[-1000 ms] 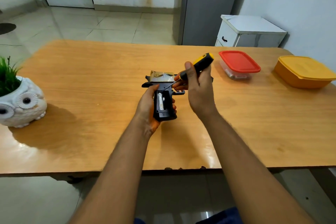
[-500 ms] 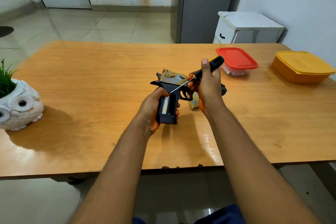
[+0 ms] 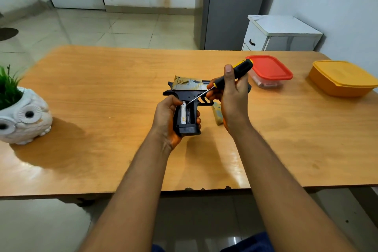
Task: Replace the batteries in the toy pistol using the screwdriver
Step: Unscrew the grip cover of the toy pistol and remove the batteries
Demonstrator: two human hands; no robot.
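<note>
The black toy pistol [image 3: 189,93] with a tan patterned slide is held over the table's middle, grip toward me. My left hand [image 3: 165,117] grips its handle. The handle's battery compartment is uncovered and a white battery [image 3: 183,114] lies in its left slot. My right hand [image 3: 230,98] holds the black-and-yellow screwdriver [image 3: 235,72], whose metal tip touches the top end of that battery. A tan cover piece [image 3: 217,115] lies on the table just right of the pistol, partly behind my right hand.
A white owl planter [image 3: 25,117] with green grass stands at the table's left edge. A clear box with a red lid [image 3: 269,70] and an orange lidded box [image 3: 341,81] sit at the back right. The wooden table [image 3: 102,98] ends close to me.
The pistol handle has turned so the compartment faces me more fully. The screwdriver tip has dropped from the frame to the top of the battery.
</note>
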